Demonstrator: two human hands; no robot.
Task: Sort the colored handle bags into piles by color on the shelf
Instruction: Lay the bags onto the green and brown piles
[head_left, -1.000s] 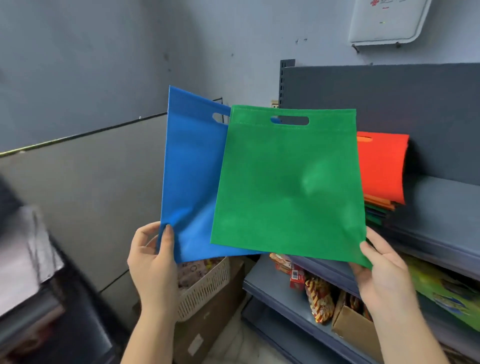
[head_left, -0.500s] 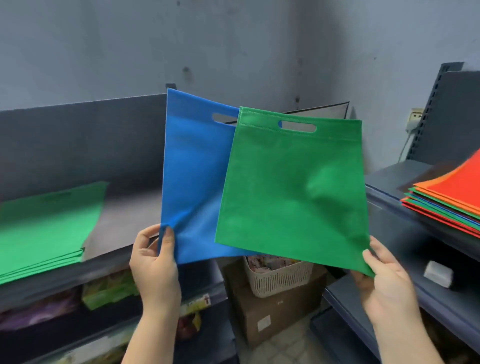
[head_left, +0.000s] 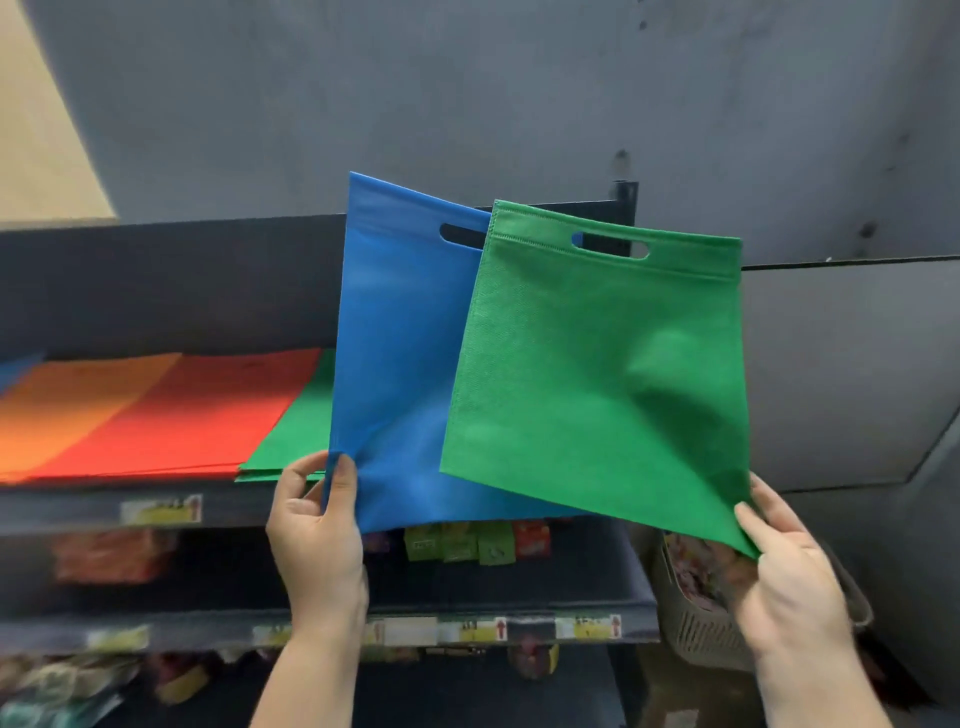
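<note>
My left hand (head_left: 317, 535) pinches the lower left corner of a blue handle bag (head_left: 395, 364), held upright in front of the shelf (head_left: 104, 514). A green handle bag (head_left: 597, 384) overlaps the blue one on the right, and my right hand (head_left: 779, 577) pinches its lower right corner. On the shelf top lie flat piles by colour: orange (head_left: 67, 410) at the left, red (head_left: 192, 415) in the middle, green (head_left: 296, 431) partly hidden behind the blue bag. A sliver of blue (head_left: 15, 369) shows at the far left edge.
The lower shelves (head_left: 467, 603) hold snack packets and price labels. A plastic basket (head_left: 696, 623) stands on the floor at the right, behind my right hand. A grey wall rises behind the shelf.
The view has swung left. The mixed stack on the right shelf has left the frame, and the orange, red and green piles now show. Both hands keep their grip on the same bags.
</note>
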